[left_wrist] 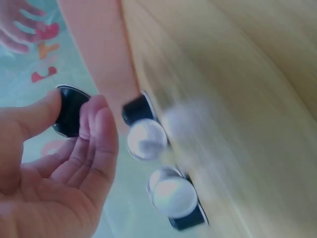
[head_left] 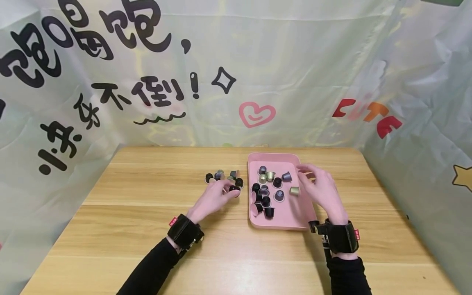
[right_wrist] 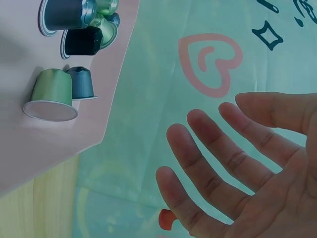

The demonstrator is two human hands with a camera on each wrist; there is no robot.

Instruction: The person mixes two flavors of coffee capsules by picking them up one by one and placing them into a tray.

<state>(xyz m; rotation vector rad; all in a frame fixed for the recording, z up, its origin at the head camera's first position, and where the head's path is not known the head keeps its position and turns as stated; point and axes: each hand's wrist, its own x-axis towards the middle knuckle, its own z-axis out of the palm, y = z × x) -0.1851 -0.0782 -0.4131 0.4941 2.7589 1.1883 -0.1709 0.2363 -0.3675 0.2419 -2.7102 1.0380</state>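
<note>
Between its thumb and fingers my left hand point(head_left: 212, 198) pinches a black coffee capsule point(left_wrist: 72, 110), just left of the pink tray point(head_left: 284, 221). Several more capsules point(head_left: 219, 174), black, grey and greenish, lie on the table by that hand; in the left wrist view some show their silvery lids point(left_wrist: 174, 197). My right hand point(head_left: 322, 189) hovers over the tray's right edge, fingers spread and relaxed, holding nothing. Nearest to it in the tray lies a light green capsule point(right_wrist: 52, 94), on its side. Several black, grey and green capsules point(head_left: 266, 200) sit in the tray's left and upper parts.
The wooden table point(head_left: 147, 205) extends around the tray on all sides. A printed cloth point(head_left: 295, 73) with lettering and a pink heart point(head_left: 257, 114) hangs behind the table and along its sides. Each wrist wears a black strap with a camera mount.
</note>
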